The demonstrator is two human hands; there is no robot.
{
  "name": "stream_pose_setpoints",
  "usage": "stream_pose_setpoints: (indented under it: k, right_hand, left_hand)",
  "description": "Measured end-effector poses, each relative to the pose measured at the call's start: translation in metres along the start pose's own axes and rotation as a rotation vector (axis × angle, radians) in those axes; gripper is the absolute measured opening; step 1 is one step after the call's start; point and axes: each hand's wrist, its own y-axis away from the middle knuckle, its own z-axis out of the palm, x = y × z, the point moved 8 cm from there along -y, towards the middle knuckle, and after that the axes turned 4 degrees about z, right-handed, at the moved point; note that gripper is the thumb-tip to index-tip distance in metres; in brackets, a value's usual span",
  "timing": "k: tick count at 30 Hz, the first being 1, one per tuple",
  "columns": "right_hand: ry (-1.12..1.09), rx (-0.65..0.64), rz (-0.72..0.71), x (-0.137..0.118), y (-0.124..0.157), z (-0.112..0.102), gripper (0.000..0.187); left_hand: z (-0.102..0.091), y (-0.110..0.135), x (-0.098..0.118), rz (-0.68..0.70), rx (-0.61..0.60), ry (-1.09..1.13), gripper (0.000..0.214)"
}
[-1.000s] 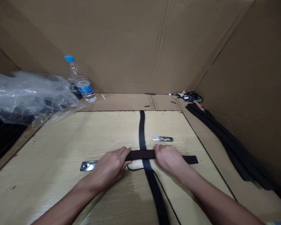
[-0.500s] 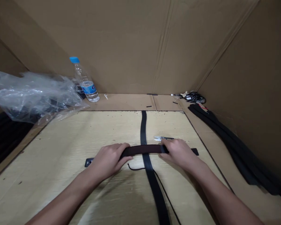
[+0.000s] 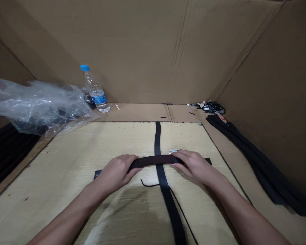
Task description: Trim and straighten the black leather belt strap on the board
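A dark strap (image 3: 155, 160) is stretched crosswise between my two hands, bowed slightly upward in the middle. My left hand (image 3: 121, 170) is closed around its left part, with a dark end showing past the wrist. Around the right part my right hand (image 3: 191, 165) is closed, and another dark end sticks out beyond it. Beneath the held strap, a longer black strap (image 3: 168, 200) runs lengthwise along the board. A thin black cord (image 3: 180, 206) lies beside and partly under this long strap. Thread snips (image 3: 172, 150) lie just behind my right hand, mostly covered by it.
The pale board (image 3: 127, 139) is walled by cardboard (image 3: 132, 51). At the back left stand a water bottle (image 3: 99, 98) and a clear plastic bag (image 3: 48, 102). Folded black fabric (image 3: 247, 156) lies along the right side, with a tangle of cords (image 3: 213, 107) behind it.
My right hand has shifted slightly along the strap and now hides more of the snips. The left hand keeps its grip. The whole view has moved a little.
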Motion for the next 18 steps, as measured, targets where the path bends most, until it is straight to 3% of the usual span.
stream_pose_setpoints:
  k: [9,18]
  right_hand:
    - [0.145,0.088,-0.093,-0.005,0.002,0.005,0.034]
    - [0.159,0.125,-0.074,-0.007,0.003,0.013,0.033]
  left_hand:
    - [0.006,0.003,0.002,0.001,-0.022,0.030,0.028]
    - [0.009,0.003,0.005,-0.012,-0.058,0.032,0.025]
